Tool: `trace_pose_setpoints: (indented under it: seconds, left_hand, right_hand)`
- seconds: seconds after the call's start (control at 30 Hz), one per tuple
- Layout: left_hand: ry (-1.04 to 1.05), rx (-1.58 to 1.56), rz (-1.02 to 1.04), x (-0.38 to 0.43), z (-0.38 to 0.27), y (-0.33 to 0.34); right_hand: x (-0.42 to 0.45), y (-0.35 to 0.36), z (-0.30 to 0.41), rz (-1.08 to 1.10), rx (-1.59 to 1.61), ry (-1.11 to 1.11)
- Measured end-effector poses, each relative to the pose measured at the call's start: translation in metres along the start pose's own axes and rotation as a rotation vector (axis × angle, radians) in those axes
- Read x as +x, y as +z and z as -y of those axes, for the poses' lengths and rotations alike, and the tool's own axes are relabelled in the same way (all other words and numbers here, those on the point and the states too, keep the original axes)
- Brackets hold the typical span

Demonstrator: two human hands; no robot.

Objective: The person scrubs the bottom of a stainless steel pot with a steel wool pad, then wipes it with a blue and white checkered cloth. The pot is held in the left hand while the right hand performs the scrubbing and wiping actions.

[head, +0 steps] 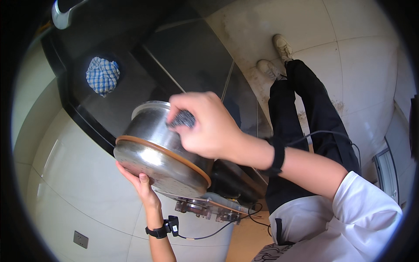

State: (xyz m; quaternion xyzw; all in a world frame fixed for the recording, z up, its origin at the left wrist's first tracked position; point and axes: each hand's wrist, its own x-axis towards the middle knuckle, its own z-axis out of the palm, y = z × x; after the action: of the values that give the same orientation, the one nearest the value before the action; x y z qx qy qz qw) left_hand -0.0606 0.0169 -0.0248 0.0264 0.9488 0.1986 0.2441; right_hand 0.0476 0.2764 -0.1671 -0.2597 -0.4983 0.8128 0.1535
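A stainless-steel pot [147, 126] with an orange-brown band [163, 150] is held tilted over the dark counter. My left hand [142, 185] grips its wide end from below, thumb on the spotted metal surface and the other fingers partly hidden behind it. In my right hand [206, 126] is a grey steel-wool scourer [182, 119], pinched by the fingertips at the pot's side wall. That hand is slightly blurred and covers part of the pot. Whether the scourer touches the metal cannot be made out.
A crumpled blue-and-white checked cloth [103, 76] lies on the black countertop [108, 111]. A metal tap [62, 16] shows at the upper left. Beyond the pot is a gas hob [196, 207]. Cables [212, 234] run from my wrist straps. A wall socket [81, 239] is at lower left.
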Motion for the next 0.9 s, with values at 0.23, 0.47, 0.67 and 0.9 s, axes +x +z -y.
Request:
trace_pose_setpoints:
  seconds: [0.23, 0.47, 0.67, 0.9]
  left_hand:
    - [-0.017, -0.017, -0.026, -0.002, 0.000, 0.004]
    - [-0.056, -0.050, -0.021, -0.002, -0.001, 0.001]
    - [-0.020, -0.045, -0.062, -0.001, 0.005, 0.005]
    - [0.025, -0.002, -0.053, -0.001, 0.005, 0.005]
  right_hand:
    - [-0.021, -0.017, 0.005, 0.084, 0.007, 0.266]
    - [-0.036, -0.008, -0.002, -0.032, 0.052, 0.156]
    - [-0.051, -0.016, -0.013, -0.073, -0.047, 0.208]
    - [-0.015, -0.004, -0.012, -0.046, -0.210, 0.161]
